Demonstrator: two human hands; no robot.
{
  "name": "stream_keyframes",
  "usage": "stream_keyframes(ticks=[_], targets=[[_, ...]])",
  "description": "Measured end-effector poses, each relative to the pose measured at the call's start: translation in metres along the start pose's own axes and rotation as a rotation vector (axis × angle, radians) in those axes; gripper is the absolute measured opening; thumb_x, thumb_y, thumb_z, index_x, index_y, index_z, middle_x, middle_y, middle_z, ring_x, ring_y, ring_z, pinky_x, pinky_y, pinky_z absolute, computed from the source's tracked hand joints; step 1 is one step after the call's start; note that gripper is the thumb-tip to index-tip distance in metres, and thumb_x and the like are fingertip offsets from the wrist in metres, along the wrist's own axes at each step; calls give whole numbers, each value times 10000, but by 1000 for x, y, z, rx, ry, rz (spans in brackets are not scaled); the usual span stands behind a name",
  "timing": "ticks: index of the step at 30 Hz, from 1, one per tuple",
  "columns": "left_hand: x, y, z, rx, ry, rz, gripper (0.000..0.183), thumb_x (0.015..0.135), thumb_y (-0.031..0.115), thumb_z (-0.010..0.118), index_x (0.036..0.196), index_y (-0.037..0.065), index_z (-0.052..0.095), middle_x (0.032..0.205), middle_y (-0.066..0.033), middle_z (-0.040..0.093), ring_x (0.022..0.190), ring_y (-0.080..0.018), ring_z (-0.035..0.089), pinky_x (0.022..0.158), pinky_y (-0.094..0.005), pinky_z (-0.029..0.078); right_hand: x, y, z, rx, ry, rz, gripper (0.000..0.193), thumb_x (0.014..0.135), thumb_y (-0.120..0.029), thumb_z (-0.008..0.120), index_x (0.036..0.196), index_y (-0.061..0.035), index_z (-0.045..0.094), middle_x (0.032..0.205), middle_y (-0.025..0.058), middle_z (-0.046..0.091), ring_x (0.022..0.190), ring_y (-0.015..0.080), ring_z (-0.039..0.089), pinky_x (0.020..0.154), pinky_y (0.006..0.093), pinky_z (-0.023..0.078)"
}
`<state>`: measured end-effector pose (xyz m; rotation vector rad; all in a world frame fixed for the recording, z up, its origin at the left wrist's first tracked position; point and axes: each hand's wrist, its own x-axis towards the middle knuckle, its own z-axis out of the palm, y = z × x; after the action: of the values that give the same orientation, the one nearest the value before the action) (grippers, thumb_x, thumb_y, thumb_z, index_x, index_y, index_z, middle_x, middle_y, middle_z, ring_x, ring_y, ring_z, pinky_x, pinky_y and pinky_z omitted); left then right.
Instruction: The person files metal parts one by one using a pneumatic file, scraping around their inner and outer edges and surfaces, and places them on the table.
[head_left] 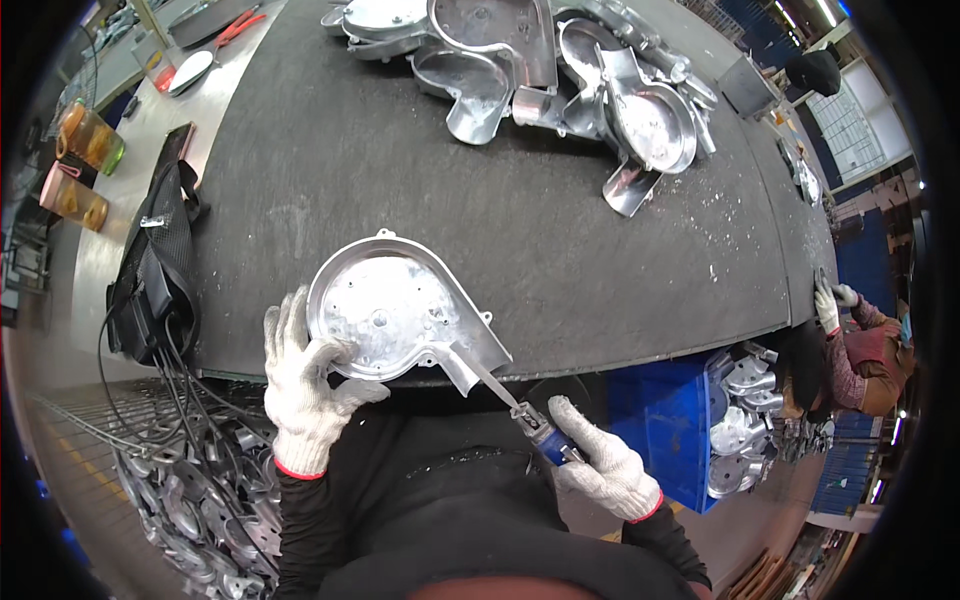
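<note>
A snail-shaped cast-metal blower housing [385, 310] lies hollow side up at the near edge of the dark bench. My left hand [305, 385], in a white knit glove, grips its left rim, with the thumb over the edge. My right hand [610, 465], gloved alike, is closed round the blue body of a file tool [540, 430]. The tool's narrow blade points up and left, its tip at the housing's outlet mouth. Whether the blade touches the metal I cannot tell.
More housings [480, 70] are heaped at the bench's far side. A blue bin [655, 430] of castings stands right, and a wire basket [110, 440] of castings at lower left. Black cables and a bag [155, 270] hang at the left edge. Another person [865, 365] works at right.
</note>
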<state>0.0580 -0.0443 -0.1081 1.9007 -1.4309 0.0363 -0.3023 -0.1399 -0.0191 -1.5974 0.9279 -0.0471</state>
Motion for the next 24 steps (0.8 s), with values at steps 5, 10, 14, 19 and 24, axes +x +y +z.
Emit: stream_keyframes(ticks=[5,10,14,19,24], targets=[[-6,1,2,-52,12,-11,698,598,700,845,822,62,668,1437,-344,558,1344,-529,508,1183,-606,318,-8,-9,3,-324,-47,136,725,1001,-216,644,1649,-151,325,1030,142,647,898,257,675,843,360,546],[-9,-7,6,-65,59,16,671,581,670,879,801,79,651,1505,-316,513,1261,-530,523,1055,-583,440,-7,-22,10,-363,-129,323,692,1021,-281,613,1645,-217,320,1016,178,677,881,381,705,816,440,561],[-5,-7,6,-139,28,-1,670,583,682,873,795,88,644,1528,-313,497,1257,-523,526,1040,-583,445,-8,-15,17,-434,-64,276,673,1024,-315,603,1637,-243,336,1016,175,701,904,395,710,814,464,565],[-9,-2,2,-55,5,-25,679,571,690,869,800,90,652,1498,-333,516,1326,-537,526,1169,-604,340,-20,-14,13,-479,-48,299,683,1011,-344,605,1634,-247,342,1035,171,714,903,399,717,798,465,575],[-4,-2,0,-47,-15,-43,684,574,697,861,822,84,687,1503,-342,507,1350,-504,536,1214,-615,277,-20,-16,15,-473,-42,229,675,1015,-332,588,1634,-220,342,1066,196,717,867,410,719,759,482,577]])
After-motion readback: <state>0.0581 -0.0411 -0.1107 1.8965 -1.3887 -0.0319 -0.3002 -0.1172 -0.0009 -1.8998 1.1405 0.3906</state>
